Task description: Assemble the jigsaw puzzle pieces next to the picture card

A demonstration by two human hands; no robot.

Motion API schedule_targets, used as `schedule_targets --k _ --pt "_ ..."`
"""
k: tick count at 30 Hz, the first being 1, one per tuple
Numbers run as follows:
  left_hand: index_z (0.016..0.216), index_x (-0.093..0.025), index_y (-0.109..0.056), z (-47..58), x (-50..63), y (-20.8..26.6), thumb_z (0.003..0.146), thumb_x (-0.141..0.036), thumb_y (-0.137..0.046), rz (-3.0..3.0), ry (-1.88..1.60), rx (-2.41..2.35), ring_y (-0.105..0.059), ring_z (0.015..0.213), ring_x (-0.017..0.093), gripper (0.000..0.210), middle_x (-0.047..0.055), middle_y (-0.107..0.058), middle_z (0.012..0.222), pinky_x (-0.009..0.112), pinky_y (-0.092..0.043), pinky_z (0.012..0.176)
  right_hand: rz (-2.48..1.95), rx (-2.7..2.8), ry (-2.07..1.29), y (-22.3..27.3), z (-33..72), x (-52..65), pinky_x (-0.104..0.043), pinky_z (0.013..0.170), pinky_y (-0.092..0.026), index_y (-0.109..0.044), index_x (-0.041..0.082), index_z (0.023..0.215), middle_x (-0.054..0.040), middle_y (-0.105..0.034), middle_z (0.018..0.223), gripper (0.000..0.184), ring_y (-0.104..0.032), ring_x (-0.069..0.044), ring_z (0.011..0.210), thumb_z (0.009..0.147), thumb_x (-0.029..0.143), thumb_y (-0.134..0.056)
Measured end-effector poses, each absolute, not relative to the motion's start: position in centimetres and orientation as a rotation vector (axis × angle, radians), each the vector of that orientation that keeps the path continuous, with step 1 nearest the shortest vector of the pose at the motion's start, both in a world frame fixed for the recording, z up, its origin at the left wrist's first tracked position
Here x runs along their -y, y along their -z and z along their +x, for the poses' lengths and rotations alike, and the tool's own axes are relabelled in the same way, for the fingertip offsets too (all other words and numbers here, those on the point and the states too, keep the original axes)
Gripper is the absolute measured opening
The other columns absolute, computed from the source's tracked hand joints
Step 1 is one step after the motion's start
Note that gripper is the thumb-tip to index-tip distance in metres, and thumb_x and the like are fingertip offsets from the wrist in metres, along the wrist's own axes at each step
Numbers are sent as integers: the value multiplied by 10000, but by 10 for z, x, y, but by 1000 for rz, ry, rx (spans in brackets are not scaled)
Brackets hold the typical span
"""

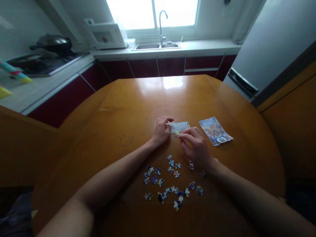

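A partly joined jigsaw puzzle (179, 127) lies flat on the wooden table, its upper part blue and its lower edge uneven. My left hand (163, 128) rests at its left side, fingers apart and fingertips touching its left edge. At the puzzle's lower right, my right hand (196, 146) is closed in a pinch, with the fingertips at the lower edge. Whatever lies between them is too small to make out. Nearer me are scattered several loose jigsaw pieces (173, 190), with a smaller cluster (171, 163) just below the puzzle. One loose piece (203, 173) lies by my right wrist.
A creased picture sheet (215, 131) lies right of the puzzle on the rounded wooden table (133, 108). Beyond the table are a counter with a sink (148, 46), a microwave (106, 35) and a stove with a pan (53, 42). A fridge (276, 42) stands at right.
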State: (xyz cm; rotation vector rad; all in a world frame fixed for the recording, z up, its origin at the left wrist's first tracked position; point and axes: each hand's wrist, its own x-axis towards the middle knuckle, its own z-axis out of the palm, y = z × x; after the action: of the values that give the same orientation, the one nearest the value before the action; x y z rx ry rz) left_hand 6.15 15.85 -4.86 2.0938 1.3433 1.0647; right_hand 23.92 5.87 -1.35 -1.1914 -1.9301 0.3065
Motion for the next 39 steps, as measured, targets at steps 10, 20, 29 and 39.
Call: schedule_targets --k 10,20,29,39 --pt "1005 -187 -664 61 -159 53 785 24 -474 2089 -1096 -1328 -570 985 211 360 45 -678 1020 374 -489 924 -876 2635 -283 21 189 4 -393 815 -371 -658 196 847 -59 -648 957 163 -509 -238 937 901 349 -684" --pt "988 -182 -667 61 -162 53 777 9 -509 2055 -1125 -1326 -579 1006 220 326 53 -682 1010 356 -494 888 -872 2722 -213 21 187 4 -377 809 -358 -602 184 903 -54 -645 936 81 -506 -227 905 939 252 -625" --pt "1002 -168 -654 61 -164 53 778 -12 -509 1952 -1158 -1313 -611 941 194 310 55 -684 986 301 -506 779 -747 2313 -538 17 203 -15 -312 726 -408 -605 181 884 -39 -632 831 153 -535 -164 773 986 187 -491" --pt "1003 -167 -655 62 -163 52 749 0 -505 1915 -1172 -1320 -611 943 199 338 57 -689 967 305 -507 781 -1139 1756 -742 16 246 -82 -305 738 -489 -719 207 973 -46 -696 901 159 -630 -173 835 922 148 -581"
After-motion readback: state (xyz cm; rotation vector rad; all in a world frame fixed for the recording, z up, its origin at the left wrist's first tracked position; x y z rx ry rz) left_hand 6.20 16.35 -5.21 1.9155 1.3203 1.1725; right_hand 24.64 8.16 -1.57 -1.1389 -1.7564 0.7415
